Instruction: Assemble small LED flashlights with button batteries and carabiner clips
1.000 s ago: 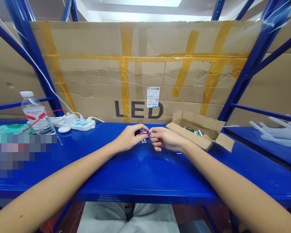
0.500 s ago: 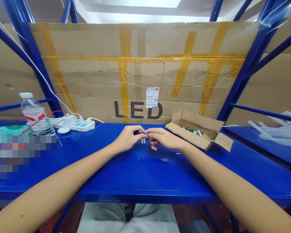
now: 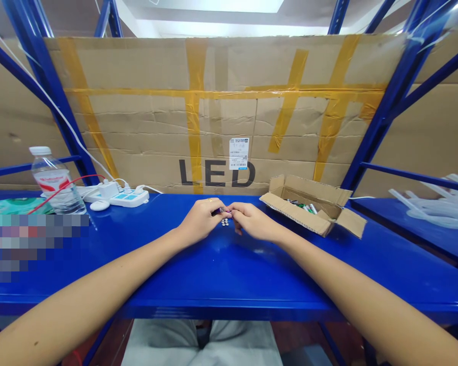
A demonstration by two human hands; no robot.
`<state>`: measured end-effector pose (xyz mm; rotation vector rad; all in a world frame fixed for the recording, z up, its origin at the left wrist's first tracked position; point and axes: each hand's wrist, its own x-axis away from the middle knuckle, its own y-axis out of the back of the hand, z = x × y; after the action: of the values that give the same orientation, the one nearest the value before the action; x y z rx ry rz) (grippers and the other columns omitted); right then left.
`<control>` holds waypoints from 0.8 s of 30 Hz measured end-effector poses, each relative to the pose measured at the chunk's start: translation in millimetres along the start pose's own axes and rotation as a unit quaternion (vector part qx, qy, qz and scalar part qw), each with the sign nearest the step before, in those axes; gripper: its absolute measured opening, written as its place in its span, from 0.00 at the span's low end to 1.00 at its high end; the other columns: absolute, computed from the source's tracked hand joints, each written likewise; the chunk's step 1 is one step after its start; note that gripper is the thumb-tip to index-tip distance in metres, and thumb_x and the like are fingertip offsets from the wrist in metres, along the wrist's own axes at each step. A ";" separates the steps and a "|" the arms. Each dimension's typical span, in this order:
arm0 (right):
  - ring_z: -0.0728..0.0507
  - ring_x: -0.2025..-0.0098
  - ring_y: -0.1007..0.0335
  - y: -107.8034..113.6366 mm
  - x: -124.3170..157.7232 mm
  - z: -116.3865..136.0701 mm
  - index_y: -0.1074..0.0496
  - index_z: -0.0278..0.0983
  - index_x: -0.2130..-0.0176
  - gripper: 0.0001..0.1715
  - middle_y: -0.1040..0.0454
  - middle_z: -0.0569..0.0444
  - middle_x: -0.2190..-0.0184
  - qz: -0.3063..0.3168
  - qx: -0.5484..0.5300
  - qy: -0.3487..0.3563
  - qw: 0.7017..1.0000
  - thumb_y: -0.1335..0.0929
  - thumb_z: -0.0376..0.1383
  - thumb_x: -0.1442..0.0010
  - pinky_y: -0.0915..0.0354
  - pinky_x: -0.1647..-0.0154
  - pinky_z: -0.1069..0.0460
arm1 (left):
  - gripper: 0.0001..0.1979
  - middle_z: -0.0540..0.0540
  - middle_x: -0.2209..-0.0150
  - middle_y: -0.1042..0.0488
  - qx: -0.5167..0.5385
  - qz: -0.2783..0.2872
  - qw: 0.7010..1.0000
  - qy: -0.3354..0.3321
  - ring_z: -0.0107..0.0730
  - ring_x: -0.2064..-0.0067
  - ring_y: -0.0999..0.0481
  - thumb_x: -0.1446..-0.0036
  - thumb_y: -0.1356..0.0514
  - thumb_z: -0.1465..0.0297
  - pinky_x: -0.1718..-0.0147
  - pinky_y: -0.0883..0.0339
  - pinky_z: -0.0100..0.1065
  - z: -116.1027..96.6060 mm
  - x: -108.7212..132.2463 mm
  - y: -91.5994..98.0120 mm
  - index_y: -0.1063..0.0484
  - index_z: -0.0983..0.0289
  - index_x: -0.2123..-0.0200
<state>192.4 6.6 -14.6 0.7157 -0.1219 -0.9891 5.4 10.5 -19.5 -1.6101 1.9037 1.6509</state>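
Over the blue table [image 3: 229,274], my left hand [image 3: 201,219] is closed on a small purple object [image 3: 217,211] with a shiny end. My right hand [image 3: 251,220] meets it fingertip to fingertip, its thumb and index finger pinched at the right end of that object. What exactly the right fingers hold is too small to make out. Several small silvery round pieces [image 3: 225,222] lie on the table just below the fingertips, between the two hands.
An open cardboard box [image 3: 301,213] holding small green, white and dark pieces is at the right. On the left stand a water bottle [image 3: 57,183] and a white power strip [image 3: 124,195] with cables. A large cardboard sheet [image 3: 148,122] forms the back; clear tubing [image 3: 438,203] lies far right.
The fingertips of both hands have come closer together over the purple object. The blue and green piece earlier visible beneath my right wrist no longer shows.
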 end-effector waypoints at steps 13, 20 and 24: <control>0.43 0.54 0.29 6.1 -4.3 -11.1 0.31 0.32 0.53 0.16 0.25 0.42 0.54 -0.098 0.201 0.052 0.973 0.43 0.28 0.35 0.39 0.54 0.50 | 0.14 0.50 0.68 0.26 0.044 0.104 0.989 0.094 0.33 0.68 0.28 0.38 0.44 0.67 0.67 0.37 0.34 -11.2 4.6 -3.8 0.40 0.61 0.50; 0.40 0.51 0.30 -2.3 -4.3 -10.1 0.31 0.31 0.52 0.17 0.25 0.39 0.53 -0.099 0.226 0.048 0.968 0.44 0.28 0.33 0.39 0.52 0.49 | 0.05 0.57 0.61 0.25 -0.067 0.102 0.992 0.041 0.39 0.59 0.26 0.35 0.49 0.69 0.60 0.37 0.38 -10.1 4.5 -4.8 0.35 0.61 0.57; 0.40 0.50 0.30 -6.4 -6.1 -9.6 0.31 0.30 0.52 0.16 0.25 0.38 0.52 -0.102 0.229 0.042 0.967 0.43 0.28 0.33 0.40 0.51 0.49 | 0.03 0.56 0.64 0.25 -0.090 0.095 0.991 0.029 0.38 0.63 0.26 0.36 0.47 0.69 0.64 0.38 0.36 -8.1 6.1 -5.8 0.35 0.61 0.61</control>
<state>188.2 14.1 -24.5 1.2122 -0.2102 -1.1384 11.3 1.6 -24.2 -1.5980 2.0449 1.9224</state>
